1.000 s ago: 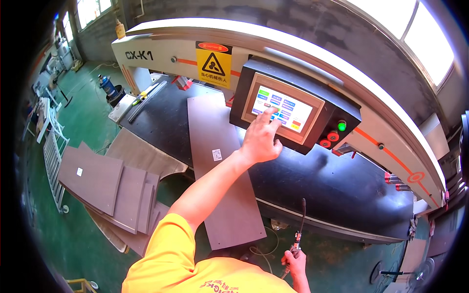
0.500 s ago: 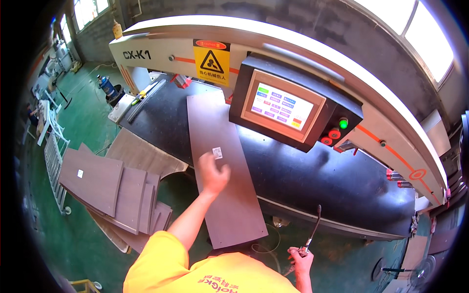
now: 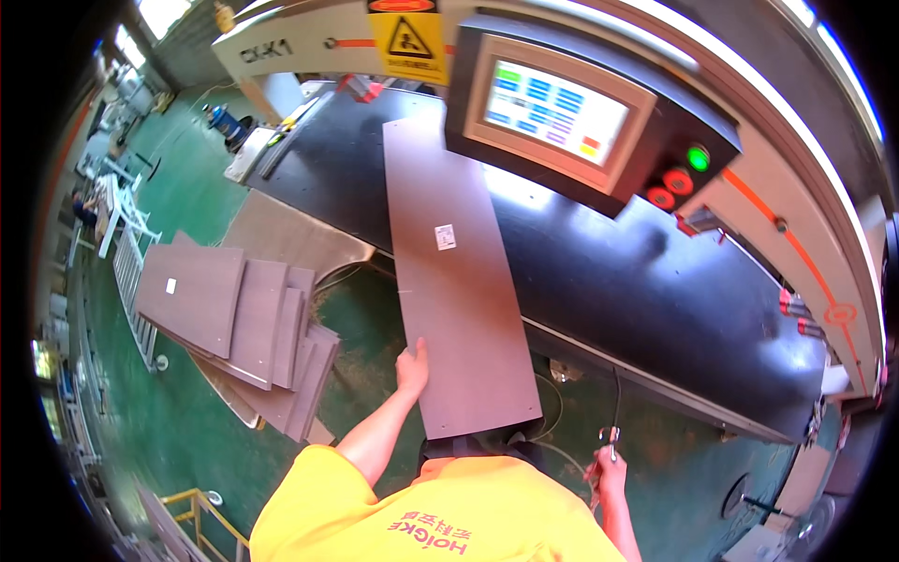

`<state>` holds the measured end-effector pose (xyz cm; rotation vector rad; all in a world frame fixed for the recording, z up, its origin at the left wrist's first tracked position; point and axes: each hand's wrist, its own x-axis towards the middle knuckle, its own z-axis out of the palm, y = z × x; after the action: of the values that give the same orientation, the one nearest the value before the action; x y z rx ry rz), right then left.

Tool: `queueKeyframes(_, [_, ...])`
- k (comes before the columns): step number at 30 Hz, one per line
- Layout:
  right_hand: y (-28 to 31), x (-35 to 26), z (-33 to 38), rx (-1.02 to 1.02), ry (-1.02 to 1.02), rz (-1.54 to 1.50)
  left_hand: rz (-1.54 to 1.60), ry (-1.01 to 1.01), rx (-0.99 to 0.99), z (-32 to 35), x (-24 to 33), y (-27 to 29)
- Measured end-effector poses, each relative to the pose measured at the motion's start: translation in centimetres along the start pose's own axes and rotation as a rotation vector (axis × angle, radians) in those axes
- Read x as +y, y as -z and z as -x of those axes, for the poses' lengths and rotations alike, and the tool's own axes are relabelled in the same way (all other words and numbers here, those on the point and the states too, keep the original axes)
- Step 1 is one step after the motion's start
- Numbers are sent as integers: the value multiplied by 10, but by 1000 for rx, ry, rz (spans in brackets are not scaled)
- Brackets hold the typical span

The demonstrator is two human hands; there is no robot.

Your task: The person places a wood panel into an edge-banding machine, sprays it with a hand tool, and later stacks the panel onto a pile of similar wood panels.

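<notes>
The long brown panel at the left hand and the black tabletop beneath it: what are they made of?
The brown panel looks like manufactured wood board with a matte, smooth coating: its colour is even, no grain shows, and its edges are straight. The black tabletop has a glossy, hard-looking finish with bright reflections; it could be laminate or coated metal.

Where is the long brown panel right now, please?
In the head view, the long panel lies centrally, its far part on the black table and the left hand at its left edge.
</notes>
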<state>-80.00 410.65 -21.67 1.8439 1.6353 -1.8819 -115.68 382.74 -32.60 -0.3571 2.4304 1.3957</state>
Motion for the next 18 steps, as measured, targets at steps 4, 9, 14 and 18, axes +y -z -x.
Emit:
queueKeyframes(4, [26, 7, -32, -51, 123, 129, -51, -113, -43, 60, -13, -24])
queueKeyframes(9, [71, 13, -72, 11, -25, -26, -98, -95, -211, 123, -7, -71])
queueKeyframes(14, [96, 36, -93, -31, -55, -152, -229, -109, -338, 153, -10, -126])
queueKeyframes(18, [79, 48, -99, -46, -8, -159, -271, -94, -419, 172, -2, -157])
